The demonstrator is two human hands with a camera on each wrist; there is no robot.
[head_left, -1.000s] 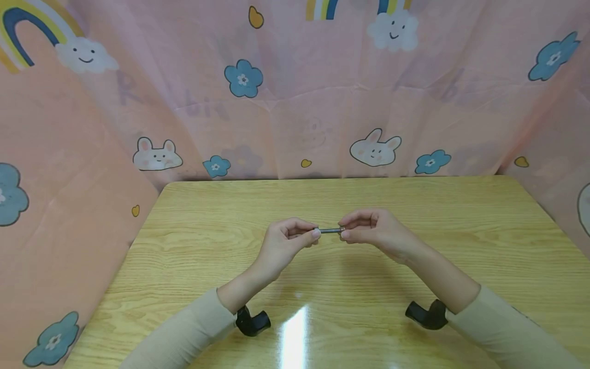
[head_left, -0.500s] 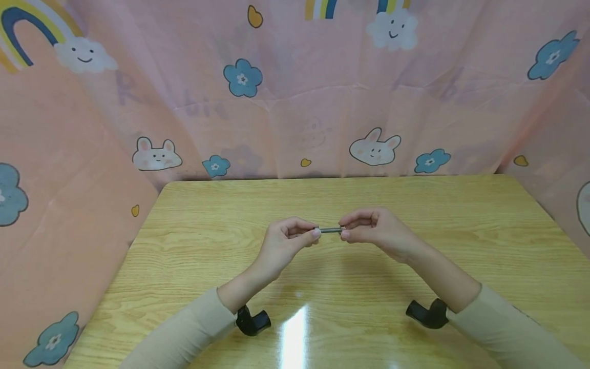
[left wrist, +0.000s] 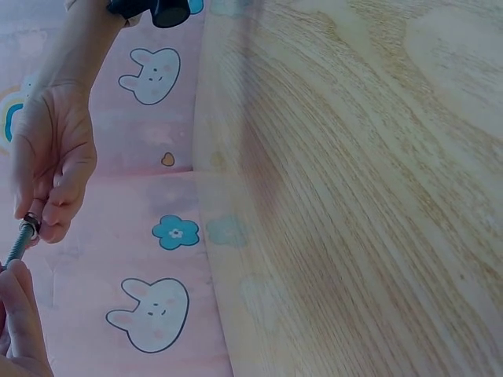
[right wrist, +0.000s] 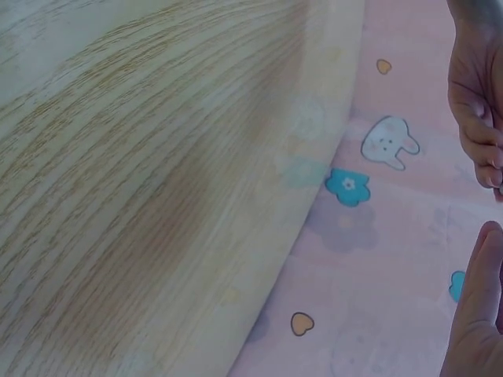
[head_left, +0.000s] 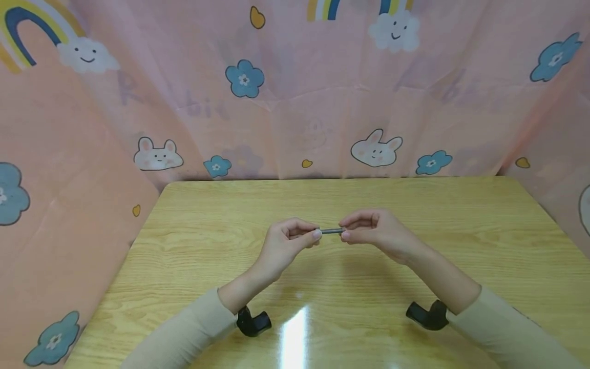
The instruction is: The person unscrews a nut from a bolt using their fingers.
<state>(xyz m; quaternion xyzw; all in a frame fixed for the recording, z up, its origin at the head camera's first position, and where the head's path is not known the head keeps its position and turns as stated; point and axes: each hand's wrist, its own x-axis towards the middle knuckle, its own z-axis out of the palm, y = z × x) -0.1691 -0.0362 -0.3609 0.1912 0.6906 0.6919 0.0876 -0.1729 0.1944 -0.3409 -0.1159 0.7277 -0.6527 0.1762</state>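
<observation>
A slim metal bolt (head_left: 331,231) lies level between my two hands, above the table. My left hand (head_left: 287,245) pinches its left end between thumb and fingers, so that end is hidden. My right hand (head_left: 381,234) pinches a small nut at the right end. In the left wrist view, the thread of the bolt (left wrist: 21,243) shows, with the nut (left wrist: 31,222) at the right hand's fingertips. The right wrist view catches parts of both hands at its right edge, and the bolt is mostly out of sight there.
Below the hands lies a wood-grain table (head_left: 207,215) with a bright reflection near its front. A pink printed curtain (head_left: 286,123) closes off the back and sides. A black wrist-worn device (head_left: 252,323) hangs under the left wrist, another black device (head_left: 428,315) under the right.
Both hands keep almost the same place and grip on the bolt and nut. The fingers of the right hand shift very slightly; the whole view drifts a little.
</observation>
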